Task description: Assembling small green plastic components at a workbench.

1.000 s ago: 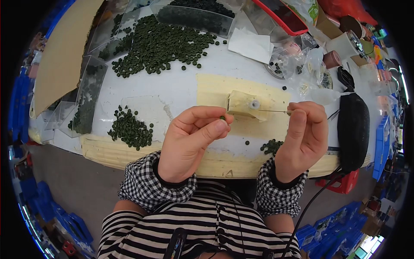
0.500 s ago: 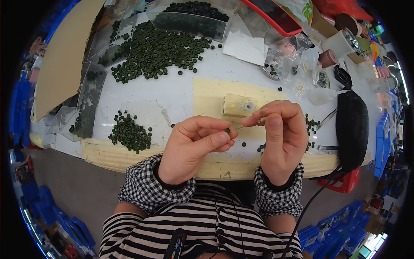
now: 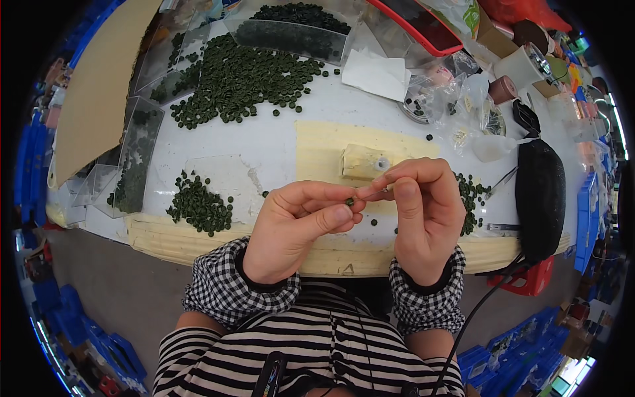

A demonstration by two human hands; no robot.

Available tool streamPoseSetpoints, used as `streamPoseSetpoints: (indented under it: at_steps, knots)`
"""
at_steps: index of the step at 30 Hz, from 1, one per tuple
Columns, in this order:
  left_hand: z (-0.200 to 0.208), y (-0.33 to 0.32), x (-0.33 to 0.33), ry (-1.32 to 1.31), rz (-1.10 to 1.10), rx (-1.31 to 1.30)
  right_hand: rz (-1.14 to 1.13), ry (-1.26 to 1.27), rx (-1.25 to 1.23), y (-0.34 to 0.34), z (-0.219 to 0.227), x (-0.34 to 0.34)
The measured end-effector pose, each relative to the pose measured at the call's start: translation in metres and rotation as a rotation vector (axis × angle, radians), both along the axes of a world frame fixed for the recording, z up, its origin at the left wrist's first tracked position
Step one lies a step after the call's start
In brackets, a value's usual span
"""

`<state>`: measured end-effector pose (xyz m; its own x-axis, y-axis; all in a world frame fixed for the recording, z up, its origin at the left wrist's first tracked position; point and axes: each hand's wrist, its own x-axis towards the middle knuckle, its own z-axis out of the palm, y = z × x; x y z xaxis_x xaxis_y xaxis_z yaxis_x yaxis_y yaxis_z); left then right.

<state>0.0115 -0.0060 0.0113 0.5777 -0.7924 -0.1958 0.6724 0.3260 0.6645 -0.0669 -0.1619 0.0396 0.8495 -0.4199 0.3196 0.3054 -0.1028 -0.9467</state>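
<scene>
- Left hand: fingers clamped on a green bead, above the desk
- Right hand: fingers together on a thin pin, mostly hidden, near the bead
- A slack pinch could drop the bead among spare beads
- With its tip covered, a skewed pin could jab the left fingers

Head view, one: left unit of a side-by-side fisheye pair, head-worn, upright. Faced steeply downward across the near edge of the tabletop, close above left hand and right hand; straight edges bowed toward the view's rim.
</scene>
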Motion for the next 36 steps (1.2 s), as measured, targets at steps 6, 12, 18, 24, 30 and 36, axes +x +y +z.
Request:
streamPoseSetpoints:
  at_steps: [6,12,18,24,30,36]
  knots:
    - [-0.001,0.002,0.0,-0.002,-0.008,0.004,-0.051,-0.001,0.016,0.001,0.002,0.0]
    - [0.0,0.003,0.001,0.003,0.016,0.034,-0.491,-0.064,-0.414,-0.013,-0.009,0.003]
    - [0.0,0.003,0.002,-0.021,0.074,0.01,-0.482,0.0,-0.863,-0.02,-0.008,0.012]
    - [-0.003,0.002,0.003,-0.018,0.114,-0.024,-0.512,0.105,-0.896,-0.018,-0.003,-0.001]
    - [-0.003,0.003,0.002,-0.029,0.149,-0.039,-0.182,0.301,-1.026,-0.006,-0.009,-0.041]
    - [-0.004,0.004,0.003,-0.046,0.153,-0.018,-0.12,0.244,-1.205,-0.005,-0.023,-0.043]
